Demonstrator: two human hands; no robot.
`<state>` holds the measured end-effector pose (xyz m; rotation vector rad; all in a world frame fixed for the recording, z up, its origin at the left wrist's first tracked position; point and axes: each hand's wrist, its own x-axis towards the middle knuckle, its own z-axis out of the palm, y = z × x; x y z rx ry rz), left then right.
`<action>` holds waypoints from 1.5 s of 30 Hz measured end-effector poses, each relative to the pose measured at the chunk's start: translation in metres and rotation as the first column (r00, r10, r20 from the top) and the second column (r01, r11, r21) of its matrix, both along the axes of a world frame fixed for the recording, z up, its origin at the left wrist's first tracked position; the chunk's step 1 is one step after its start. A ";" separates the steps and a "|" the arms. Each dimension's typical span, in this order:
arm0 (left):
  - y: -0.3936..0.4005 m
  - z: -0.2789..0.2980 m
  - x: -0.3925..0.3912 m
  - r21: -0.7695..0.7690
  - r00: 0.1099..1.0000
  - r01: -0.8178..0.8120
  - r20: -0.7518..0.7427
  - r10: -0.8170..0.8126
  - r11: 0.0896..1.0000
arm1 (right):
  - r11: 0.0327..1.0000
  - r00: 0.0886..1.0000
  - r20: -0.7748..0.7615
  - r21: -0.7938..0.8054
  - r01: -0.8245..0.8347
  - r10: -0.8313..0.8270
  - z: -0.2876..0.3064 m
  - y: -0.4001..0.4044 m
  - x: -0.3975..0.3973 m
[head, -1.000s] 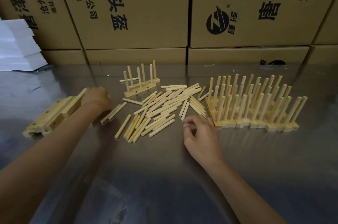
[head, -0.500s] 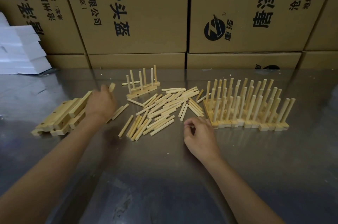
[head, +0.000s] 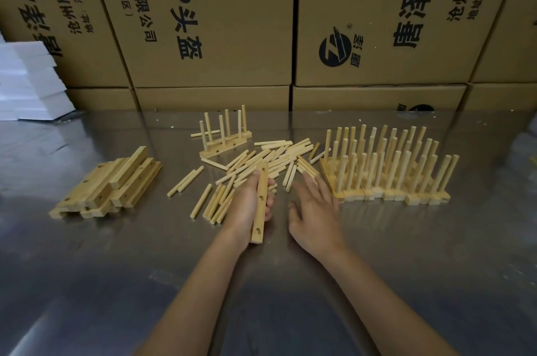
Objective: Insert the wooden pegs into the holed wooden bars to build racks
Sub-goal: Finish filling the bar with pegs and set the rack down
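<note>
My left hand (head: 247, 204) grips a holed wooden bar (head: 259, 211) lengthwise at the table's middle, its holes facing right. My right hand (head: 315, 210) lies beside it with fingers spread and relaxed, fingertips near the loose wooden pegs (head: 261, 163) and holding nothing. A stack of bare holed bars (head: 113, 184) sits at the left. One rack with several upright pegs (head: 225, 137) stands behind the peg pile. A tight group of finished racks (head: 386, 169) stands at the right.
The work surface is a shiny metal table (head: 116, 268). Stacked cardboard boxes (head: 220, 21) form a wall along its far edge. White foam sheets (head: 29, 79) lie at the far left.
My left hand lifted a bar from the left stack and carried it right to the table's middle. My right hand opened its curled fingers and shifted slightly right.
</note>
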<state>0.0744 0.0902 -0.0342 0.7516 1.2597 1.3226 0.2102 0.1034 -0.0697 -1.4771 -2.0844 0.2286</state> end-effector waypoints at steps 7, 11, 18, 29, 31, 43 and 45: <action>-0.001 -0.003 -0.010 0.007 0.995 0.085 -0.045 -0.084 0.996 | 0.996 0.994 0.069 0.018 0.087 -0.089 0.003 -0.002 -0.001; 0.001 -0.002 -0.009 -0.007 0.995 0.087 -0.057 -0.087 0.996 | 0.993 0.989 0.100 -0.016 0.113 -0.111 0.004 -0.003 0.000; 0.002 0.001 -0.010 -0.029 0.991 0.131 -0.024 -0.131 0.991 | 0.986 0.988 0.073 0.098 0.132 -0.139 0.008 -0.009 0.002; 0.004 0.001 -0.019 0.020 0.986 0.161 -0.044 -0.160 0.987 | 0.996 0.990 -0.138 0.071 0.045 -0.035 0.024 -0.012 0.016; 0.003 0.001 -0.020 0.040 0.980 0.187 -0.075 -0.184 0.982 | 0.994 0.984 -0.168 0.101 -0.046 0.063 0.024 -0.013 0.018; -0.003 0.000 -0.021 0.086 0.945 0.244 -0.244 -0.217 0.966 | 0.959 0.968 -0.182 0.253 -0.125 0.175 0.028 -0.014 0.020; -0.005 -0.002 -0.020 0.087 0.942 0.254 -0.250 -0.226 0.963 | 0.960 0.971 -0.179 0.259 -0.106 0.156 0.029 -0.014 0.021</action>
